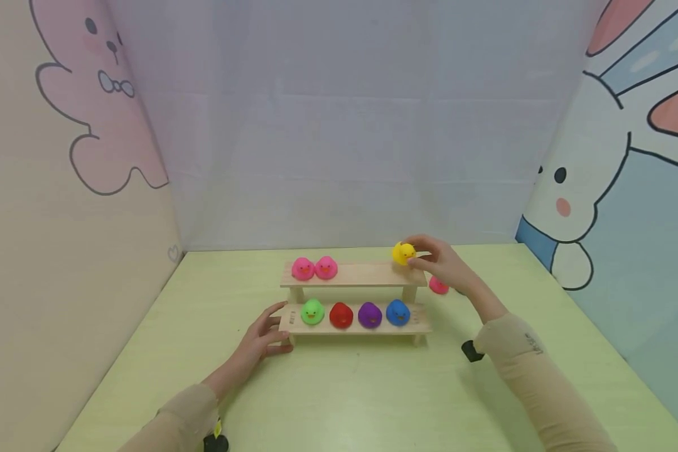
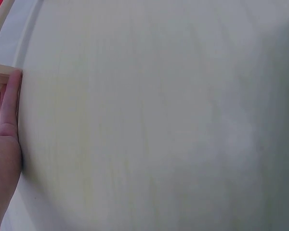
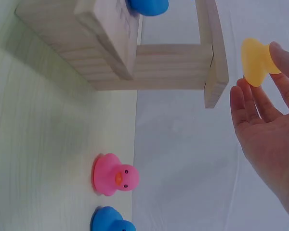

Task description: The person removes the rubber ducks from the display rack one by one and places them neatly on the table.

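Observation:
A yellow rubber duck is pinched between the thumb and fingers of my right hand, just above the right end of the upper shelf. In the right wrist view the duck is clear of the shelf edge. My left hand grips the left end of the two-tier wooden stand at its lower shelf. Two pink ducks sit side by side at the upper shelf's left. Along the lower shelf stand green, red, purple and blue ducks.
Right of the stand, a pink duck lies on the table; a blue duck is beside it in the right wrist view. A pale curtain hangs behind the table, with printed panels at both sides.

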Motion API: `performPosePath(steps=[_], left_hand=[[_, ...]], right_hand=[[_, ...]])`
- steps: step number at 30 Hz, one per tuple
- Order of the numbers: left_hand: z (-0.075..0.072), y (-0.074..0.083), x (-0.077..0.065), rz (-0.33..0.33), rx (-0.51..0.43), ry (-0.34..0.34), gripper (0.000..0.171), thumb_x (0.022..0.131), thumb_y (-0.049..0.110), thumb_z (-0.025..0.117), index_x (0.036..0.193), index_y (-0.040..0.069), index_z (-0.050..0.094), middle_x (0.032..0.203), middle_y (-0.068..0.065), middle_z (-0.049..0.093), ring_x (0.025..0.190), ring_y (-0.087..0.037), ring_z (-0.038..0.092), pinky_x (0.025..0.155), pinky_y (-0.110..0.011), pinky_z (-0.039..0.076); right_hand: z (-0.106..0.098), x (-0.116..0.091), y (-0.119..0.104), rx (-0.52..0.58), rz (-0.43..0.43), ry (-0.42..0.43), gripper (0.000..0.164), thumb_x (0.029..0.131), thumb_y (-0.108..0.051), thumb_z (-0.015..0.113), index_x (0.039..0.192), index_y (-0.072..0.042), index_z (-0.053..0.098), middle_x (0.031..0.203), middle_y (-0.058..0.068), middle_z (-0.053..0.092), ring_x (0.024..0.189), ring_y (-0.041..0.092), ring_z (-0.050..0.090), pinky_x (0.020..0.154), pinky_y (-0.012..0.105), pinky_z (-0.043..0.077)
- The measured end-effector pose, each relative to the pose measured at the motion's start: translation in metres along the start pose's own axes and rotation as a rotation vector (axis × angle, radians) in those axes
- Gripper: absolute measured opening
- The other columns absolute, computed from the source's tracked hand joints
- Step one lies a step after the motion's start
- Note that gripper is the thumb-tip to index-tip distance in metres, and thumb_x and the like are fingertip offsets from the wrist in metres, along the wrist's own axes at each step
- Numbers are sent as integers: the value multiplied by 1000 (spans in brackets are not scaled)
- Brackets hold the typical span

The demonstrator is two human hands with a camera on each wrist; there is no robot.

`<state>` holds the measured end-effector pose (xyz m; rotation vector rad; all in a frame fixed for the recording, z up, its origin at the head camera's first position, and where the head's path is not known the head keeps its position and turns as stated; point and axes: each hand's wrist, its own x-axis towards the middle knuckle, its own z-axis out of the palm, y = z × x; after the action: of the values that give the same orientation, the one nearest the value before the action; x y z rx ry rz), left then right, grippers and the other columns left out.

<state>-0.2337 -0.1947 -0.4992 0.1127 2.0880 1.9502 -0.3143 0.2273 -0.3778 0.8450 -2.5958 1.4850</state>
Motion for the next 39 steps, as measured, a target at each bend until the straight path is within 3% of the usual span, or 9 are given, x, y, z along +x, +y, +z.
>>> performPosePath(steps=[9, 17, 27, 39], left_hand=[[-1, -1, -3, 17, -3, -12, 66, 97, 18, 61, 153, 29, 28, 145, -22, 42, 115, -23, 61, 93, -43, 59], [-1, -1, -3, 25, 1, -16, 66, 97, 18, 61, 153, 28, 28, 145, -22, 42, 116, -24, 61, 93, -43, 59], [-1, 0, -2, 17, 5, -12, 67, 96, 19, 62, 153, 29, 29, 146, -22, 43, 119, -25, 60, 93, -42, 59], [-2, 0, 0, 20, -3, -17, 65, 96, 16, 61, 152, 28, 30, 144, -22, 43, 115, -23, 62, 93, -43, 59]], right_hand=[[-29, -15, 19, -133, 33, 80, 38, 99, -14, 59, 134, -2, 52, 133, 20, 56, 117, 37, 55, 88, 4, 46], [-48, -31, 36, -161, 75, 170, 41, 100, -16, 58, 137, -2, 50, 135, 22, 55, 118, 35, 52, 85, -2, 41], [-64, -51, 66, -209, 90, 271, 41, 100, -17, 58, 138, -3, 51, 135, 22, 54, 102, -8, 45, 82, -3, 41], [-83, -72, 96, -241, 134, 338, 45, 101, -19, 56, 141, 0, 47, 135, 25, 51, 100, -17, 42, 80, -4, 38]])
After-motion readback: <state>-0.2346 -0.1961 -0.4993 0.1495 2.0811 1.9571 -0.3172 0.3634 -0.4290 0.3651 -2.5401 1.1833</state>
